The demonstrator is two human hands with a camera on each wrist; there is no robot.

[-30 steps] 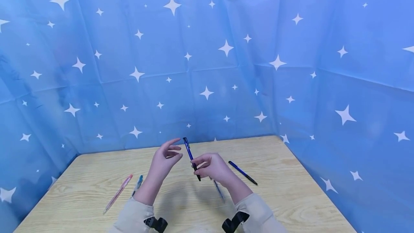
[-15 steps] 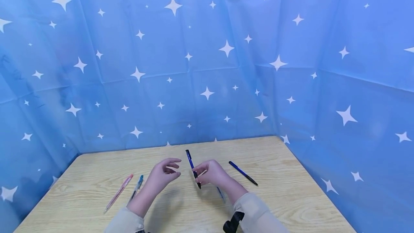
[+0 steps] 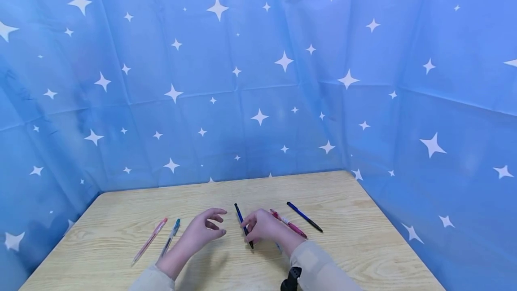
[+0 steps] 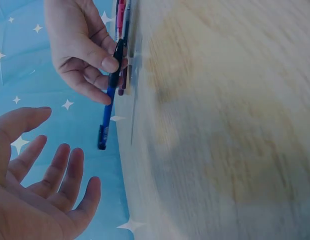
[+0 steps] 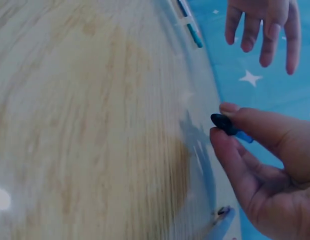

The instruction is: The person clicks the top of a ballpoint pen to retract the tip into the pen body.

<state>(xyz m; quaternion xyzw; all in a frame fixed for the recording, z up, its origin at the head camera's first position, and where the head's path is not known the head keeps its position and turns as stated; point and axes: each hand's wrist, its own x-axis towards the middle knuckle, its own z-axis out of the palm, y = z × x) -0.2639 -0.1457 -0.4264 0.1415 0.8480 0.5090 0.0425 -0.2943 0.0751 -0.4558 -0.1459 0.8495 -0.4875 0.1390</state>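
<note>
A blue pen with a black tip section is pinched between the thumb and fingers of my right hand. In the left wrist view the pen slants, its clip end away from the gripping fingers. My left hand hovers to the left of it, fingers spread and slightly bent, holding nothing. In the right wrist view the black end of the pen pokes out between thumb and index finger, above the wooden table.
On the table lie a pink pen and a teal-capped clear pen at left. A red-pink pen and another blue pen lie at right. A clear pen is mostly hidden under the right forearm. A starry blue curtain hangs behind.
My right hand has lowered the blue pen toward the table. The left hand has come down a little, still without anything in it. The red-pink pen has come into view behind the right hand.
</note>
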